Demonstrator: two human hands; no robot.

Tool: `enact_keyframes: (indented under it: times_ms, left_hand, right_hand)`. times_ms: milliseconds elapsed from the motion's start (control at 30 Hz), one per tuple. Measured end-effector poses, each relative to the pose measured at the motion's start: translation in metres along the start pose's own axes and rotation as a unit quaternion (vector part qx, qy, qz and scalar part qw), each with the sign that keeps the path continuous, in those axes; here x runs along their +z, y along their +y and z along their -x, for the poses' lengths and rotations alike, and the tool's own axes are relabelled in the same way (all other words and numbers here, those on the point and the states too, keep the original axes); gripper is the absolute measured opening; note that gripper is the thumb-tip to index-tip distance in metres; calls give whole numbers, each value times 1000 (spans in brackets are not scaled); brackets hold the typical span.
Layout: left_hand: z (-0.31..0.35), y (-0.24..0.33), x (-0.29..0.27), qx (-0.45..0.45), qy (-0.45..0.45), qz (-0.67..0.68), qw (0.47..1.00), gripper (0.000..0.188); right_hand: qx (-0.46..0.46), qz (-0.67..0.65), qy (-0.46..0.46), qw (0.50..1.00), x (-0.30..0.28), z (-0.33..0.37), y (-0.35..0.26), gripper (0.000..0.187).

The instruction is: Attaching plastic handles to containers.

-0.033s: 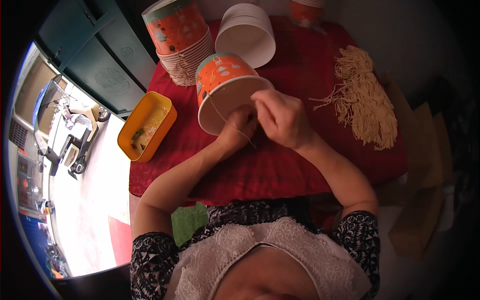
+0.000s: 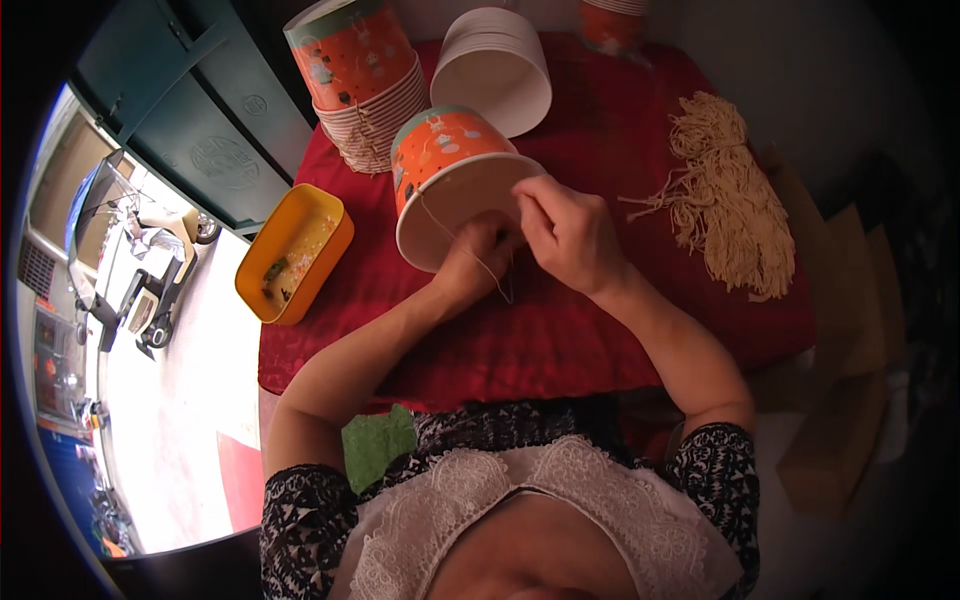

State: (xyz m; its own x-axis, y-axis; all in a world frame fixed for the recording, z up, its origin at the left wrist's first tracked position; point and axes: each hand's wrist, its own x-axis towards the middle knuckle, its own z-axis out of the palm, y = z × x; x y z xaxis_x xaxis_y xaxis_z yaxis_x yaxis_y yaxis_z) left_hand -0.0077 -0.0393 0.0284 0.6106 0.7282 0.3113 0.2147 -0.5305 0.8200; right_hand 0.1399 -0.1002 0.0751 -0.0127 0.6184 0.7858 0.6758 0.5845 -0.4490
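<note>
An orange paper tub with a green band lies tilted on the red cloth, its white mouth facing me. A thin cord comes from the left of its rim, crosses my left hand and loops back up toward the fingers. That hand is closed at the tub's mouth and appears to pinch the cord; its fingertips are partly hidden. My right hand is closed in a pinch beside the right side of the rim. What lies between its fingertips is too small to make out.
Behind stand a stack of orange tubs, white nested tubs and another orange stack. A yellow plastic box holding small bits is at left. A bundle of beige cords lies at right on the red cloth.
My right hand has shifted slightly to the right along the rim. My left hand's fingers have moved a little, and the cord loop below hangs slightly lower. The tub stays nearly still.
</note>
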Motion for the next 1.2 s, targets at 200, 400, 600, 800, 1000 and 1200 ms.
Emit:
enact_keyframes:
  times_ms: [200, 400, 600, 800, 1000, 1200]
  left_hand:
    - [1, -4, -5, 24, -17, -58, 998, 10]
    - [3, -4, -5, 11, -14, -7, 1000, 10]
    - [4, -1, -4, 16, 2, -6, 1000, 9]
    - [4, -1, -5, 15, -1, -19, 1000, 8]
    - [3, -6, -6, 8, -20, -7, 1000, 8]
    - [-7, 6, -13, -41, -60, -24, 997, 14]
  right_hand:
    - [140, 129, -155, 970, 1, 25, 28, 11]
    - [152, 48, -166, 973, 3, 25, 31, 15]
    - [154, 13, -196, 968, 2, 27, 34, 24]
    - [126, -12, -181, 975, 6, 30, 37, 18]
    - [166, -27, -197, 966, 7, 28, 39, 11]
    - [210, -68, -191, 956, 7, 30, 45, 8]
